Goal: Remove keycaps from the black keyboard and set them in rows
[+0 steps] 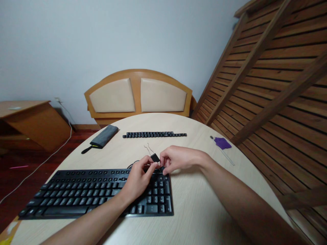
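A keycap puller with a black body (154, 157) and two thin bent wires sticks up between my hands, its wires pointing away from me. My left hand (140, 175) is closed, thumb and fingers pinched at the puller's near end. From the right, my right hand (176, 159) meets it, fingers curled and pinched at the same spot; the fingertips partly hide what lies between them. Below both hands lies a black keyboard (81, 192), with my left forearm across it. Its upper rows show bare sockets where keycaps are off. My right thumb is close to its upper right corner.
Loose black keycaps (153, 134) stand in rows beyond the keyboard. A grey pouch (104, 136) lies at the left, a purple cloth (222, 143) and a thin white-handled brush (224, 154) at the right. The round table (204, 200) borders a slatted wooden panel (281, 112).
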The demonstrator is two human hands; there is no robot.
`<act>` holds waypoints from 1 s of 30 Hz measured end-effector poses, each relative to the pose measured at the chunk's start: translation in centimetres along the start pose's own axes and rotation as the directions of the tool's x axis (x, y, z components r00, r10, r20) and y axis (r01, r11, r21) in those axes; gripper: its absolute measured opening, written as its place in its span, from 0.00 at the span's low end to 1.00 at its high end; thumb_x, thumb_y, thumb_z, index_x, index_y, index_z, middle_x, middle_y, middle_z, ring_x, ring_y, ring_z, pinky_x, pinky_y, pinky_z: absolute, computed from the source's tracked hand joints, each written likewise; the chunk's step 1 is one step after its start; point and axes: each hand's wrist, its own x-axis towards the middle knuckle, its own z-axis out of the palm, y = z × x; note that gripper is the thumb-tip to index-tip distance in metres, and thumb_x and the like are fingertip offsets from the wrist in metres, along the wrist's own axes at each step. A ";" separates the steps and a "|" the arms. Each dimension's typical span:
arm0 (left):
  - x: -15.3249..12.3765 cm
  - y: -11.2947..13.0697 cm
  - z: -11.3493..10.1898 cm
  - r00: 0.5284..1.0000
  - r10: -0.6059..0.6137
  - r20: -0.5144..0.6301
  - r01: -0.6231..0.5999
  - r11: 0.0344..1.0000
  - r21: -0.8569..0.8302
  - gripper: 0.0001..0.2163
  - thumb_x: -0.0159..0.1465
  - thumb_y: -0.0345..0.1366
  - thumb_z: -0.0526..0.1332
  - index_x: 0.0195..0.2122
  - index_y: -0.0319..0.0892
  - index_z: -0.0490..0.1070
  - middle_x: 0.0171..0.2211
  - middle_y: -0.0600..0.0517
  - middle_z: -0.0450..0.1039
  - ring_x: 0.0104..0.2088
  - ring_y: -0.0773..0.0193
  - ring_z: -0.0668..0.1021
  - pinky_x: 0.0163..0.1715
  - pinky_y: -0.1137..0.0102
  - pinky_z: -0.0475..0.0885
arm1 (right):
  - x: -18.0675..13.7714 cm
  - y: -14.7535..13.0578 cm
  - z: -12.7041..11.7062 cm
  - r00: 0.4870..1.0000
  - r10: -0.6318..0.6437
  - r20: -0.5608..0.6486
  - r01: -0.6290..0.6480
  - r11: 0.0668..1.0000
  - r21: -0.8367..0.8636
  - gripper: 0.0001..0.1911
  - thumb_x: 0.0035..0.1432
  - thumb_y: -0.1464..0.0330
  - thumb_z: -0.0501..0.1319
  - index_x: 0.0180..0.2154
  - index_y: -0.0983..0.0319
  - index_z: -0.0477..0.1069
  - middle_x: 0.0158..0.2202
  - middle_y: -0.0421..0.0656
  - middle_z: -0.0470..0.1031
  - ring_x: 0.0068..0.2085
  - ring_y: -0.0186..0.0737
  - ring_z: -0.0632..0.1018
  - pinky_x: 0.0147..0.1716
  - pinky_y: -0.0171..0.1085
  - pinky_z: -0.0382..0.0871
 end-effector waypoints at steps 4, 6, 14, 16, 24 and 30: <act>0.2 -0.4 0.0 0.997 -0.037 -0.060 0.034 0.998 -0.050 0.12 0.66 0.44 0.57 0.31 0.41 0.68 0.29 0.52 0.75 0.32 0.62 0.77 0.34 0.70 0.70 | 0.4 0.2 0.0 0.993 -0.095 -0.076 0.105 0.985 0.139 0.16 0.47 0.71 0.71 0.38 0.64 0.69 0.32 0.40 0.76 0.35 0.36 0.77 0.35 0.33 0.70; 0.3 -0.5 -0.1 0.996 -0.054 -0.071 0.048 0.995 -0.084 0.13 0.66 0.45 0.57 0.32 0.41 0.68 0.30 0.52 0.75 0.32 0.62 0.76 0.33 0.71 0.70 | 0.5 0.1 0.0 0.983 -0.138 -0.117 0.158 0.971 0.180 0.20 0.46 0.72 0.71 0.40 0.63 0.67 0.35 0.40 0.76 0.36 0.35 0.77 0.37 0.34 0.71; 0.1 -0.7 -0.1 0.994 -0.028 -0.106 0.022 0.998 -0.056 0.12 0.67 0.43 0.55 0.30 0.42 0.64 0.28 0.54 0.71 0.31 0.63 0.74 0.32 0.71 0.68 | 0.3 -0.3 0.2 0.974 -0.188 -0.124 0.208 0.963 0.173 0.13 0.51 0.68 0.69 0.37 0.63 0.68 0.32 0.39 0.73 0.34 0.34 0.75 0.36 0.34 0.69; 0.0 -0.7 0.0 0.994 -0.021 -0.110 0.019 1.000 -0.021 0.11 0.68 0.42 0.54 0.31 0.43 0.63 0.28 0.54 0.71 0.31 0.63 0.74 0.32 0.70 0.68 | 0.3 -0.3 0.2 0.975 -0.183 -0.125 0.201 0.968 0.150 0.11 0.53 0.67 0.68 0.36 0.64 0.69 0.31 0.39 0.73 0.33 0.34 0.75 0.35 0.33 0.68; 0.3 -0.9 0.1 0.996 -0.033 -0.083 0.032 0.999 -0.016 0.10 0.67 0.42 0.55 0.33 0.42 0.66 0.30 0.52 0.73 0.32 0.61 0.75 0.36 0.68 0.68 | 0.4 0.1 0.0 0.982 -0.161 -0.100 0.179 0.962 0.208 0.13 0.51 0.67 0.70 0.37 0.65 0.71 0.31 0.40 0.75 0.34 0.34 0.76 0.35 0.33 0.69; 0.5 -1.2 -0.1 0.990 -0.107 -0.092 0.092 0.983 -0.159 0.13 0.66 0.47 0.57 0.31 0.42 0.65 0.27 0.53 0.73 0.30 0.62 0.75 0.32 0.70 0.68 | 0.5 0.2 0.0 0.971 -0.228 -0.072 0.238 0.955 0.180 0.12 0.52 0.71 0.69 0.40 0.65 0.75 0.37 0.43 0.79 0.36 0.35 0.78 0.40 0.34 0.71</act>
